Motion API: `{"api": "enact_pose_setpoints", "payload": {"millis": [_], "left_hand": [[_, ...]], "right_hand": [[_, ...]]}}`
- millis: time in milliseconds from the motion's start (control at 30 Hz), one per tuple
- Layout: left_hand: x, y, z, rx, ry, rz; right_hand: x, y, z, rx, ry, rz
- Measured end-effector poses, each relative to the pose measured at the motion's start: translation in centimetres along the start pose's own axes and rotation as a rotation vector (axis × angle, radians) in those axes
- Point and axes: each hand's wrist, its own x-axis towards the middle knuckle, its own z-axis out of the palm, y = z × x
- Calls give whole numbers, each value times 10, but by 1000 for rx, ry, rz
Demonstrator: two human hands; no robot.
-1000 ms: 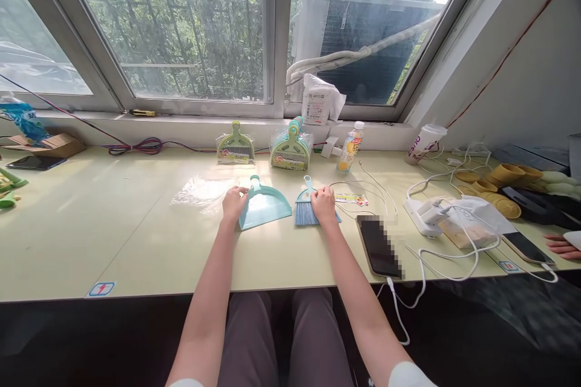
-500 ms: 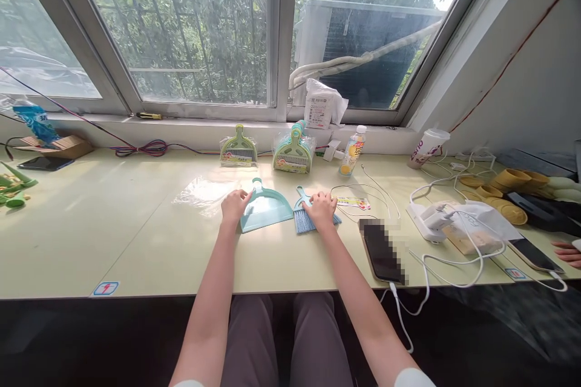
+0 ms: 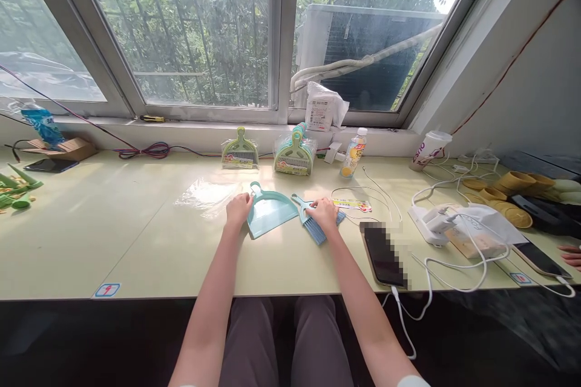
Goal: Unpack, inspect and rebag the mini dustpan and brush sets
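A light blue dustpan point(image 3: 271, 213) lies on the table, its handle pointing toward the window. My left hand point(image 3: 238, 210) grips its left edge close to the handle. To its right is a small blue hand brush point(image 3: 316, 228), tilted so that its handle points up and left and its bristles face down and left. My right hand point(image 3: 323, 213) has its fingers closed on the brush's upper body. Crumpled clear plastic wrap point(image 3: 206, 195) rests to the left of the dustpan. A printed label strip point(image 3: 353, 205) lies just beyond my right hand.
Packaged dustpan sets point(image 3: 293, 157) and another single set point(image 3: 240, 151) stand by the sill. A juice bottle point(image 3: 353, 154) is right of them. A phone point(image 3: 382, 254), a power strip point(image 3: 426, 227) and white cables crowd the right. Another person's hand point(image 3: 572, 256) shows at the right edge.
The brush has turned, its handle swinging left and its bristles now slanting down to the right side. The dustpan has shifted slightly right and tilted with my left hand.
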Motion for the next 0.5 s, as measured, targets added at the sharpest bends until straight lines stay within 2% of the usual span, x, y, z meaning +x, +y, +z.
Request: {"api": "enact_pose_setpoints", "payload": {"millis": [100, 200, 333, 500], "left_hand": [[-1, 3, 0, 11, -23, 46], [-5, 9, -1, -29, -48, 104], [-18, 30, 4, -170, -114, 249], [-32, 50, 13, -408, -206, 521]], "right_hand": [[3, -1, -2, 42, 93, 51], [4, -4, -1, 118, 144, 14], [-3, -15, 6, 167, 63, -123], [-13, -26, 12, 183, -57, -256]]}}
